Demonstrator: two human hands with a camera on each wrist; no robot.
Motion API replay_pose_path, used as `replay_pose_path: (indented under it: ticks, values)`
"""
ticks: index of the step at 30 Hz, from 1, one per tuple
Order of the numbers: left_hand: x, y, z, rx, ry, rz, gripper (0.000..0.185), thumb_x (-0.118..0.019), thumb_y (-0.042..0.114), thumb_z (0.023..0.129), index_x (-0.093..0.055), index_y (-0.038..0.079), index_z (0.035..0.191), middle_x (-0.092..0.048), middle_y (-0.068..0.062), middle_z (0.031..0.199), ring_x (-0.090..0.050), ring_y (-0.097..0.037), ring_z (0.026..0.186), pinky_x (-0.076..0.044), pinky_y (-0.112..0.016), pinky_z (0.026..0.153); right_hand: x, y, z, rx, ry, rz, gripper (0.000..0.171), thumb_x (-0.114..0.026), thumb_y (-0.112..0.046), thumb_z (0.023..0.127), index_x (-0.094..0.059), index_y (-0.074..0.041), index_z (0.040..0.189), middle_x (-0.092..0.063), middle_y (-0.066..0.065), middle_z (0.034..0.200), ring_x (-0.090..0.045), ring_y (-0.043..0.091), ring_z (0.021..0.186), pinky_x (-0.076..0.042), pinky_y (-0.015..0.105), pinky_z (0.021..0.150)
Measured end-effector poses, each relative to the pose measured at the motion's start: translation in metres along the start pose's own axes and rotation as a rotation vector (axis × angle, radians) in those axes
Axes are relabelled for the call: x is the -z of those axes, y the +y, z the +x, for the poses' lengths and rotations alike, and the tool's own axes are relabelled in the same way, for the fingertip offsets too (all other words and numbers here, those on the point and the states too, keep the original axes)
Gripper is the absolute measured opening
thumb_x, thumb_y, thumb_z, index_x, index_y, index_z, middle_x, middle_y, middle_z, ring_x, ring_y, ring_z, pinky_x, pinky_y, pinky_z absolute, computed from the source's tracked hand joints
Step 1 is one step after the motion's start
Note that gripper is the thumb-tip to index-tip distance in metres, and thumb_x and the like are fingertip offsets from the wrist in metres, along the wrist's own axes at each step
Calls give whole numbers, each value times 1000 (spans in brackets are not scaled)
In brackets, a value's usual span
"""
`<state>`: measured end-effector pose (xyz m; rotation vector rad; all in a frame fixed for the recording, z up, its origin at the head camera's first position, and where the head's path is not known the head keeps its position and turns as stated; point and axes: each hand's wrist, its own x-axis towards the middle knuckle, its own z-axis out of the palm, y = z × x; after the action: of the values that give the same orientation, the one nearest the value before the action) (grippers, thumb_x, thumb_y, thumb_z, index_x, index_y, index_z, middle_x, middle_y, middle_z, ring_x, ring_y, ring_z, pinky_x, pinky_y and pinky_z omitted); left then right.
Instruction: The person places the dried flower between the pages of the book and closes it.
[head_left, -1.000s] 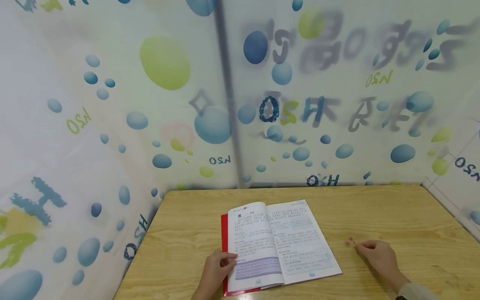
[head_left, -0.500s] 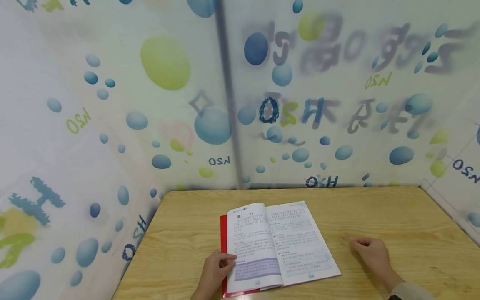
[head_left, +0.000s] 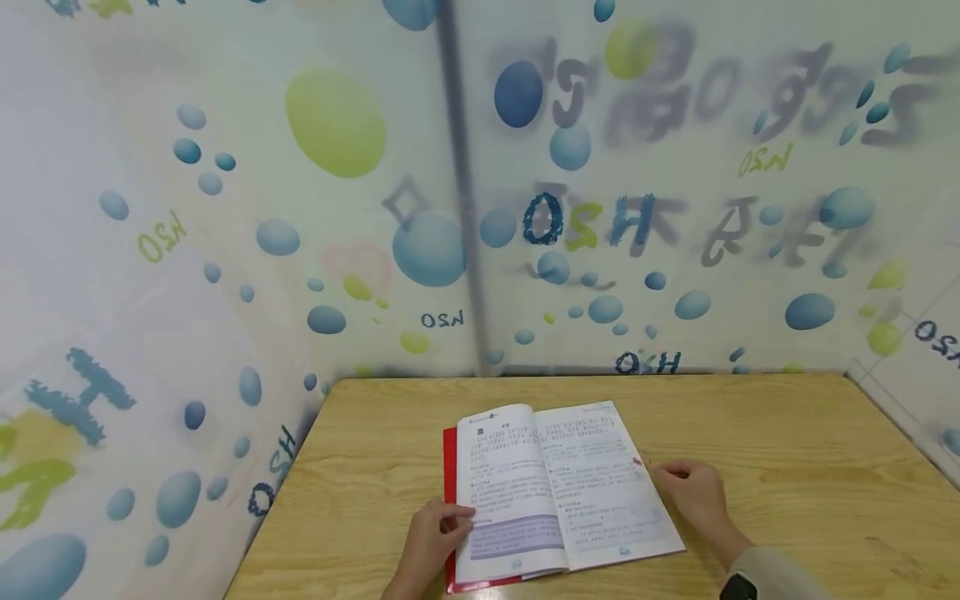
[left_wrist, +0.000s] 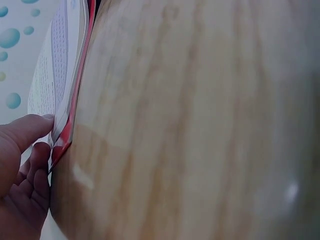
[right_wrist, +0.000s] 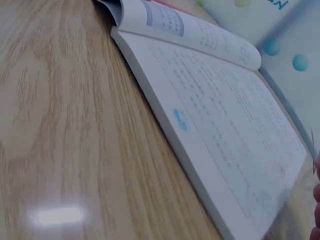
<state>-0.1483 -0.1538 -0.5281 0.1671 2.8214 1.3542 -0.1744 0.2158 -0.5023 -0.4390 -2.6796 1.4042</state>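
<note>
On table (head_left: 787,433) | left hand (head_left: 431,542) pinches book (head_left: 555,492) edge, wrist view only | right hand (head_left: 693,492) loosely curled beside page

You're sitting in some kind of study booth: a wooden desk (head_left: 787,433) boxed in by frosted panels (head_left: 225,250) with blue and green bubbles and mirrored lettering from 9 round to 3 o'clock, and a textbook (head_left: 555,492) lying open at 12.
</note>
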Motion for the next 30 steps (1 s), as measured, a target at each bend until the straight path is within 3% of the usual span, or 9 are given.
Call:
replay_pose_path:
  ticks: [7,22,30]
  values:
    - [1,2,2,13,3,-5,13,-72,6,77,-74,7,90,-48,2,71,-45,-10,63,-40,-20,54,-26,-19,4,-4,17,35,26,-66,-15,79,-66,9,90,-62,10,77,-54,22,73,-41,25,58]
    - [3,0,2,31,4,14,14,-71,7,78,-73,7,91,-48,2,72,-45,-11,64,-40,-20,55,-80,-49,4,85,25,35,14,-68,-13,77,-67,1,74,-57,2,64,-49,15,61,-40,25,54]
    - [2,3,0,13,3,8,13,-71,6,78,-73,6,91,-47,2,72,-44,-10,64,-40,-20,56,-80,-45,5,103,19,21,14,-69,-13,78,-67,1,76,-58,3,65,-50,15,62,-40,26,56]
